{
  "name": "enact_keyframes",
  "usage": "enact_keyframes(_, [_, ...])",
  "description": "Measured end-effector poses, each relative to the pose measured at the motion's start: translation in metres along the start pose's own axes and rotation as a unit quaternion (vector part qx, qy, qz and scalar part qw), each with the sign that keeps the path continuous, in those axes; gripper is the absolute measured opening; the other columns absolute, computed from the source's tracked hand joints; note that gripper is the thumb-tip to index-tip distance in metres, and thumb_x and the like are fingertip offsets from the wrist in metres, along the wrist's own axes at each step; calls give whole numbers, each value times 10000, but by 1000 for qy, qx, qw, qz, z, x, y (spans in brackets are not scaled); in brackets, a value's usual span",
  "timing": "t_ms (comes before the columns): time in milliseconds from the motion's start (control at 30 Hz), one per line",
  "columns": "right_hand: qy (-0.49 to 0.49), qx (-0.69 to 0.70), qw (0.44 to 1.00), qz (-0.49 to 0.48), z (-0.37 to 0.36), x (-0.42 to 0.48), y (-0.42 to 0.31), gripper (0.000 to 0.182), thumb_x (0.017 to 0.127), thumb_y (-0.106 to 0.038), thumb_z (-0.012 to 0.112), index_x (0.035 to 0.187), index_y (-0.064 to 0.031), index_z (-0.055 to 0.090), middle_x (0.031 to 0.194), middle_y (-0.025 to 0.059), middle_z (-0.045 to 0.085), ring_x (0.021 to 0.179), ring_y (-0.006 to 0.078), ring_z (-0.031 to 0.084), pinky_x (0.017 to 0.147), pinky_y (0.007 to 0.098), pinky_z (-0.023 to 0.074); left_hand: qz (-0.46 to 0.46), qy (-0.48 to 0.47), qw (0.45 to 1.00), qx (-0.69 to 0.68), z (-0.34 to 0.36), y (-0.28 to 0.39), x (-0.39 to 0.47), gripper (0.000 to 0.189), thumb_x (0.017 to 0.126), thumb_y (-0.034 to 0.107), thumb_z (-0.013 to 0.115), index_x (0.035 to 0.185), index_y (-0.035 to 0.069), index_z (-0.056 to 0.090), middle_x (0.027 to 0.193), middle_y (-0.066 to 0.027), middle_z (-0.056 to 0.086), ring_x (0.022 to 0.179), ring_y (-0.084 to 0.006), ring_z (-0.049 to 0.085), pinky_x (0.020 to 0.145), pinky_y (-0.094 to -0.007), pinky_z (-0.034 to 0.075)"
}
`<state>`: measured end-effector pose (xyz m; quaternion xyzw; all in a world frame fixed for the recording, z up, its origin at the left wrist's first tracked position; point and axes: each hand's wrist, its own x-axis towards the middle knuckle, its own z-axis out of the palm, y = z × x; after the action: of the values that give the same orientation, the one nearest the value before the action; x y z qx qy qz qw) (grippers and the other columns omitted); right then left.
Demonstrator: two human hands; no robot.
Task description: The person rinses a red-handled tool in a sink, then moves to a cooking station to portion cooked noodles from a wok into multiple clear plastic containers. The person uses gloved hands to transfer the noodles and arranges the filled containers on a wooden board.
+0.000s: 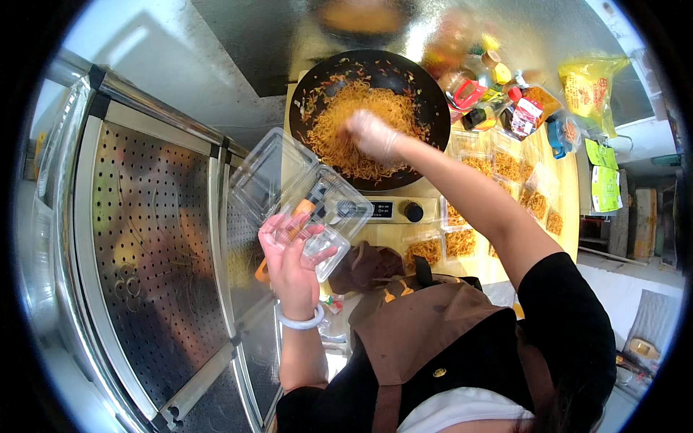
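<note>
My left hand holds an open, clear plastic clamshell container beside the wok, its lid tipped back to the left. A smaller clear plastic piece is also at my fingers; whether it is separate I cannot tell. My right hand, in a thin clear glove, is in the fried noodles, fingers curled and partly hidden among blurred strands. The noodles lie heaped in a black wok, with bits of vegetable stuck around its wall. White-bangled, my left wrist is below the container.
Filled clear noodle boxes stand to the right on the wooden table. Sauce bottles, a blue-handled cup and a yellow plastic bag sit beyond them. A cooker knob is in front of the wok; a perforated metal rack flanks the left.
</note>
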<state>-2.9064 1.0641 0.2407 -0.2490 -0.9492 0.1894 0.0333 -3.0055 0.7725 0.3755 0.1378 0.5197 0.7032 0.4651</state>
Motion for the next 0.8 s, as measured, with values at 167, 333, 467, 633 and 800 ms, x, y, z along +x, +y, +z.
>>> enact_keyframes(167, [-117,-112,981,111,-59,-1,-3,348,849,-107,561,1194,-133,604,1118,169,638,1091,344,599,889,448,506,11,37,999,-27,-13,5,14,480,904,30,418,1363,129,315,1249,-134,487,1043,-248,577,771,-424,579])
enact_keyframes(333, [-66,-99,989,82,-84,-6,-6,227,861,-181,607,1059,-74,636,1027,160,665,972,358,636,846,432,515,-8,13,995,-94,-14,5,48,471,931,37,409,1380,146,317,1237,-109,481,1059,-243,569,815,-428,560])
enact_keyframes(467, [58,229,965,112,-154,-5,-9,150,961,-171,580,1041,-55,632,950,17,661,930,116,578,882,311,471,-26,-8,996,-82,-6,8,68,438,932,40,405,1354,142,347,1238,-105,476,1073,-252,557,858,-468,546])
enact_keyframes(633, [181,320,927,77,-240,-18,-68,296,962,-243,583,1190,-58,620,1040,19,667,929,131,600,887,296,474,-42,-12,995,-86,0,5,78,437,931,40,392,1356,130,351,1295,-128,425,1118,-285,530,889,-529,518])
enact_keyframes(800, [230,338,912,37,-303,-27,-116,198,992,-258,521,958,-80,602,831,3,605,780,118,549,763,298,480,-28,-24,996,-77,4,5,83,441,928,34,385,1354,133,327,1303,-126,395,1111,-269,518,872,-526,521])
